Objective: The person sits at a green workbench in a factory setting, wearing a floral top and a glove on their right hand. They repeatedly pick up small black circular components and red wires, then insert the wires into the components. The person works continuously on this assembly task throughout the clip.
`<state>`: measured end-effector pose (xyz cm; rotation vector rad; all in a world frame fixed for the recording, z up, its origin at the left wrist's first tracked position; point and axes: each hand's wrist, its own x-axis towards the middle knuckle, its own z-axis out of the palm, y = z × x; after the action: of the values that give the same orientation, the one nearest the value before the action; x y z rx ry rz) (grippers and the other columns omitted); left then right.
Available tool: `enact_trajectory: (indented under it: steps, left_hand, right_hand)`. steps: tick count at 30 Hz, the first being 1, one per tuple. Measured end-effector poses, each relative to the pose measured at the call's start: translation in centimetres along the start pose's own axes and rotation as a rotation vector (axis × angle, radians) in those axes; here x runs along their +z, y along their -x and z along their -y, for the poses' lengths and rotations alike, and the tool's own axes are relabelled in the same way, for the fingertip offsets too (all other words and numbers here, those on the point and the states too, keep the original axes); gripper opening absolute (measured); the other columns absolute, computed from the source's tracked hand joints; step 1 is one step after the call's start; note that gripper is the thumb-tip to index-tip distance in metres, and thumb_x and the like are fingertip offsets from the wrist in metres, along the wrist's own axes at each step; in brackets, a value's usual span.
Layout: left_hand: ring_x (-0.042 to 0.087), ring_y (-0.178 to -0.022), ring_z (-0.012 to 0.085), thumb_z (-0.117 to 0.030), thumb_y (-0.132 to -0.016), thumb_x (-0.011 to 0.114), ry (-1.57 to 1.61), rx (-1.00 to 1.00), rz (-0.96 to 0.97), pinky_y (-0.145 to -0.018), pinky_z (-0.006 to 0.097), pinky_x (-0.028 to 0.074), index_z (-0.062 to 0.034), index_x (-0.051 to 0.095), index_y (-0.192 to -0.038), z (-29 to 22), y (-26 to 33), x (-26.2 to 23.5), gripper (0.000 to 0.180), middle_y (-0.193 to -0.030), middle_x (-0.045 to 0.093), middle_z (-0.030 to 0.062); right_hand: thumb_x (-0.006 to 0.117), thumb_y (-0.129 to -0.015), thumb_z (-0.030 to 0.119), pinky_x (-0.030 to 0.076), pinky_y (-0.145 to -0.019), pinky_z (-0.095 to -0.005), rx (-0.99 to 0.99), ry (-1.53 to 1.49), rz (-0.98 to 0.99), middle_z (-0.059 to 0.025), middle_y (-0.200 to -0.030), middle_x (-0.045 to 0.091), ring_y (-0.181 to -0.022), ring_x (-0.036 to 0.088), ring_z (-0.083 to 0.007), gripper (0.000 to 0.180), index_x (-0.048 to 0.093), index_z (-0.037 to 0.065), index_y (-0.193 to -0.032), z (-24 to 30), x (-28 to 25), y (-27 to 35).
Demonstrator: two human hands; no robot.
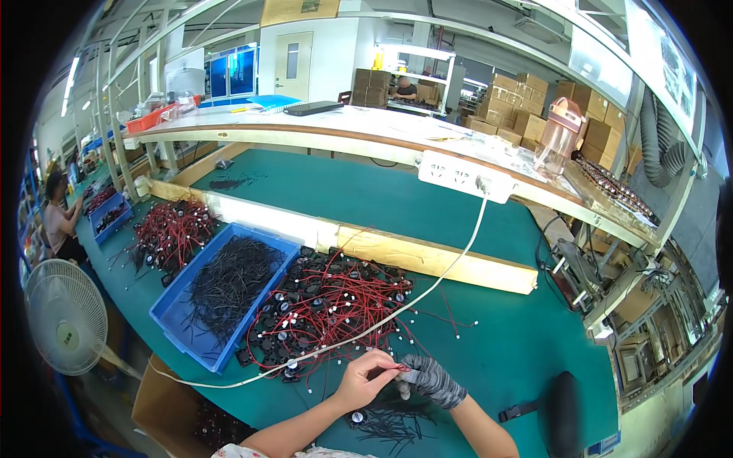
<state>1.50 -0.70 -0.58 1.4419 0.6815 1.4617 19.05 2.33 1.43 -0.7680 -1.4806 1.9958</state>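
Note:
My bare left hand (pixel 363 380) pinches thin red wire (pixel 402 367) between thumb and fingertips. My right hand (pixel 434 381), in a grey knitted glove, is closed at the same spot, its fingertips meeting the left ones. Exactly how the wire passes between them is too small to tell. Below my hands, a small round black part with a pale centre (pixel 357 417) lies beside loose black thin tubes (pixel 393 429). Just beyond my hands spreads a big pile of round black parts with red wires (pixel 328 305) and white connectors.
A blue tray (pixel 172 315) of black tubes stands left of the pile, with another red-wired heap (pixel 175 233) beyond. A white cable (pixel 412 304) crosses the green table from a power strip (pixel 466 180). A wooden rail (pixel 450 260) runs behind. A dark rounded object (pixel 560 412) sits right.

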Motion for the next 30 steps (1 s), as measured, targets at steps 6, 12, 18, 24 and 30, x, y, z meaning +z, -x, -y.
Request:
enact_trajectory:
  steps: [6, 12, 18, 24, 30]
  left_hand:
    - [0.056, -0.073, 0.0102, 0.001, -0.083, 0.056, 0.263, -0.265, -0.043, -0.069, 0.023, 0.046, 0.0013, 0.056, -0.085, 1.6, 0.3, 0.0, 0.003, -0.080, 0.057, 0.0044]
    - [0.057, -0.070, 0.0111, -0.008, -0.084, 0.056, 0.405, -0.829, 0.051, -0.063, 0.022, 0.044, 0.0008, 0.058, -0.085, 2.8, -0.1, -2.9, 0.009, -0.075, 0.060, 0.0046]
    - [0.057, -0.068, 0.0105, -0.004, -0.082, 0.058, 0.095, -0.508, -0.034, -0.064, 0.023, 0.046, 0.0003, 0.059, -0.084, 2.4, -0.7, -2.4, 0.005, -0.078, 0.059, 0.0041]
    - [0.056, -0.072, 0.0087, 0.000, -0.080, 0.060, -0.142, -0.113, 0.007, -0.066, 0.020, 0.045, 0.0020, 0.059, -0.084, 0.4, -0.8, -1.4, 0.005, -0.082, 0.055, 0.0026]
    - [0.056, -0.069, 0.0087, -0.002, -0.081, 0.059, -0.111, -0.244, 0.005, -0.064, 0.021, 0.045, 0.0022, 0.059, -0.082, 1.1, -0.5, -1.6, 0.004, -0.080, 0.058, 0.0033]
  right_hand:
    - [0.057, -0.081, 0.021, 0.046, -0.058, -0.0321, -0.389, 0.888, -0.246, -0.0061, -0.070, 0.059, -0.065, 0.058, -0.0206, 0.014, 0.057, 0.007, -0.080, -0.3, 0.7, 0.0]
    - [0.051, -0.074, 0.018, 0.046, -0.067, -0.0384, -0.462, 1.757, -0.136, -0.0083, -0.075, 0.057, -0.074, 0.056, -0.0261, 0.014, 0.058, 0.009, -0.080, -0.4, 2.2, -0.4]
    - [0.052, -0.084, 0.025, 0.047, -0.072, -0.0358, -0.422, 1.058, -0.253, -0.0078, -0.080, 0.058, -0.079, 0.058, -0.0233, 0.021, 0.056, 0.009, -0.096, -2.5, 0.6, -1.3]
    - [0.054, -0.087, 0.028, 0.047, -0.058, -0.0270, 0.156, -0.083, -0.060, -0.0036, -0.070, 0.055, -0.061, 0.056, -0.0143, 0.024, 0.055, 0.004, -0.085, -0.5, 0.1, -1.0]
    - [0.055, -0.084, 0.022, 0.048, -0.060, -0.0315, -0.190, 0.698, -0.228, -0.0051, -0.073, 0.057, -0.065, 0.058, -0.0184, 0.017, 0.055, 0.005, -0.088, -0.6, 0.9, -0.6]
